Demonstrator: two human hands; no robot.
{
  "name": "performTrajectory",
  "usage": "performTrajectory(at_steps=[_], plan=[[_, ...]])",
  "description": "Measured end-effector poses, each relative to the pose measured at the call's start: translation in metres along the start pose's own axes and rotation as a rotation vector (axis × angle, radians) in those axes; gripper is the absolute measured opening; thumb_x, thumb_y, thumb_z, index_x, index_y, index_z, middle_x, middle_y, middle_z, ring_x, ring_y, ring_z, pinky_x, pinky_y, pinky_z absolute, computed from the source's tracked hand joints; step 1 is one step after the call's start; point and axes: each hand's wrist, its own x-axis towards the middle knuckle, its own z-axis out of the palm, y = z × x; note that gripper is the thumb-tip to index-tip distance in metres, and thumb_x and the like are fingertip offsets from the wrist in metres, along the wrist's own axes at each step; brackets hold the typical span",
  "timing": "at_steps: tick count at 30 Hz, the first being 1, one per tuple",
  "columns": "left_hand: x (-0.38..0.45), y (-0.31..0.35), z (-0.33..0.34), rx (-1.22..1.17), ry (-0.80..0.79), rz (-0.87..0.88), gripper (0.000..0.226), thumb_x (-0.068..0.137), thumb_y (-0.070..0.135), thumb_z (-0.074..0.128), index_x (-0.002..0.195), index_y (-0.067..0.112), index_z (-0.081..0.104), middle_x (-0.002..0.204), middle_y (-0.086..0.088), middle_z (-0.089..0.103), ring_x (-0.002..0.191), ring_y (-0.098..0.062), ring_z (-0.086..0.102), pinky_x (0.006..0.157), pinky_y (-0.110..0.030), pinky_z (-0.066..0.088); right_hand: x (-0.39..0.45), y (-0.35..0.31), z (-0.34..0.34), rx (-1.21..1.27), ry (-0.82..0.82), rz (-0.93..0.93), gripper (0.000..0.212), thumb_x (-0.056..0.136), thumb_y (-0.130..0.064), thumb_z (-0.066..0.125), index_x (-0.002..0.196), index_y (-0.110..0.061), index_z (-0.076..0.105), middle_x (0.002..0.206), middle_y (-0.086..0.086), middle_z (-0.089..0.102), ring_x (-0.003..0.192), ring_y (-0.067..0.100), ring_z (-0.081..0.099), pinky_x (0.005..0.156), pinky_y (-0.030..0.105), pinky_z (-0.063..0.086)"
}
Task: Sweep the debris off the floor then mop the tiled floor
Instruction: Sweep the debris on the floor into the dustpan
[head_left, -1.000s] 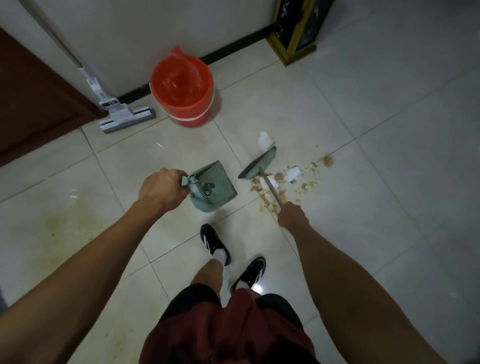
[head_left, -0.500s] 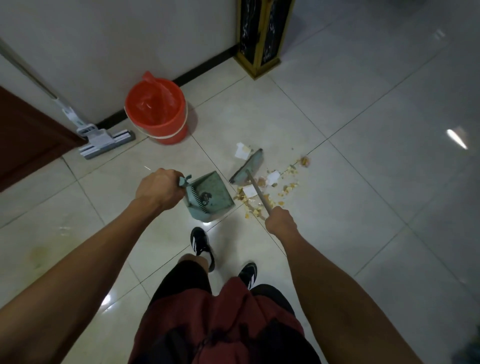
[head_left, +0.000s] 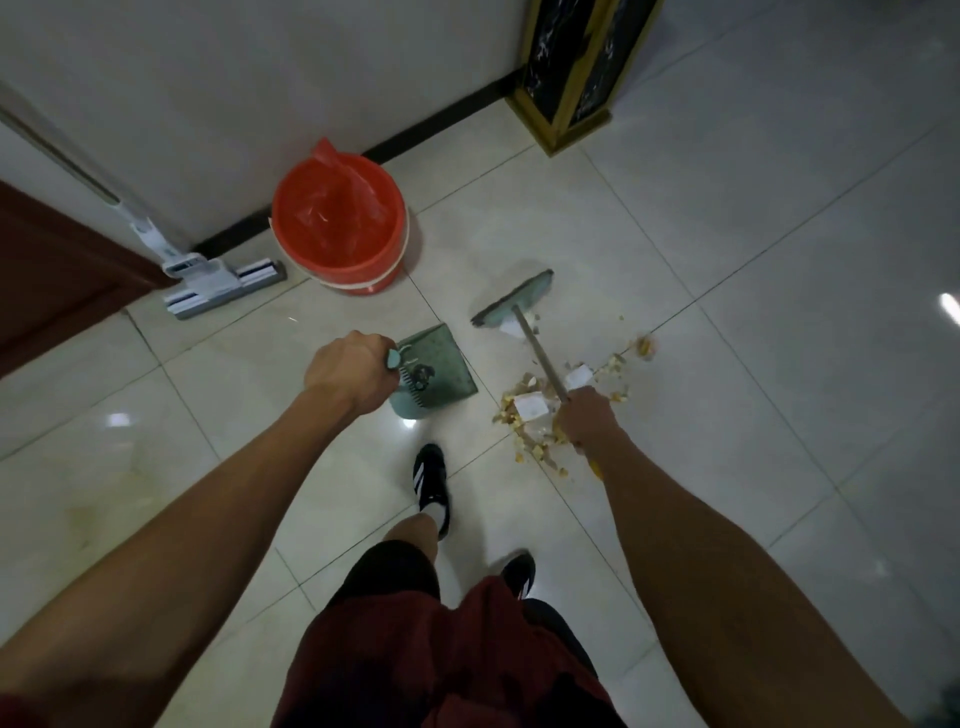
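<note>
On floor tiles, my right hand (head_left: 587, 418) fingers clamp broom (head_left: 514, 301) handle, left hand (head_left: 348, 374) fingers clamp dustpan (head_left: 441, 371); debris (head_left: 535, 415) looks light, scatters easily.

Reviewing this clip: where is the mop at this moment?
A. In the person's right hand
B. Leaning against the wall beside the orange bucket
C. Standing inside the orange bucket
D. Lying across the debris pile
B. The mop stands with its head on the floor and its handle against the wall, left of the orange bucket, while the right hand grips the broom and the left hand grips the dustpan.
</note>
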Motion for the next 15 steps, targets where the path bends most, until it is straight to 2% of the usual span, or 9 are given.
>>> performTrajectory(at_steps=[2, 6, 10, 15], plan=[[0.019, -0.005, -0.007, 0.011, -0.021, 0.015, 0.020, 0.086, 0.028, 0.062, 0.103, 0.025, 0.072, 0.093, -0.010, 0.069, 0.081, -0.034, 0.064, 0.065, -0.033, 0.043, 0.014, -0.019, 0.001, 0.008, -0.003, 0.013, 0.030, 0.100, -0.011, 0.047, 0.122, 0.002, 0.062, 0.116, 0.018, 0.064, 0.110, 0.035, 0.064, 0.081, 0.035, 0.052], [0.054, -0.002, -0.021, 0.034, -0.036, 0.044, 0.018, 0.087, 0.027, 0.063, 0.103, 0.025, 0.071, 0.090, -0.009, 0.067, 0.077, -0.032, 0.060, 0.064, -0.033, 0.041, 0.042, -0.043, 0.000, 0.066, 0.001, 0.032, 0.032, 0.098, -0.010, 0.045, 0.125, -0.001, 0.061, 0.121, 0.021, 0.062, 0.114, 0.039, 0.059, 0.078, 0.033, 0.041], [0.076, 0.003, -0.026, 0.042, -0.055, 0.094, 0.018, 0.086, 0.030, 0.066, 0.102, 0.024, 0.072, 0.094, -0.011, 0.070, 0.084, -0.036, 0.065, 0.064, -0.033, 0.042, 0.053, -0.051, 0.000, 0.103, -0.026, 0.076, 0.034, 0.098, -0.009, 0.045, 0.127, -0.001, 0.059, 0.123, 0.022, 0.061, 0.114, 0.040, 0.059, 0.082, 0.039, 0.047], [0.086, 0.016, -0.026, 0.095, -0.065, 0.150, 0.018, 0.087, 0.029, 0.063, 0.102, 0.025, 0.071, 0.094, -0.010, 0.069, 0.083, -0.036, 0.065, 0.066, -0.033, 0.047, 0.044, -0.037, 0.002, 0.083, -0.014, 0.150, 0.036, 0.100, -0.013, 0.044, 0.128, 0.006, 0.055, 0.120, 0.016, 0.066, 0.110, 0.031, 0.065, 0.077, 0.030, 0.047]])
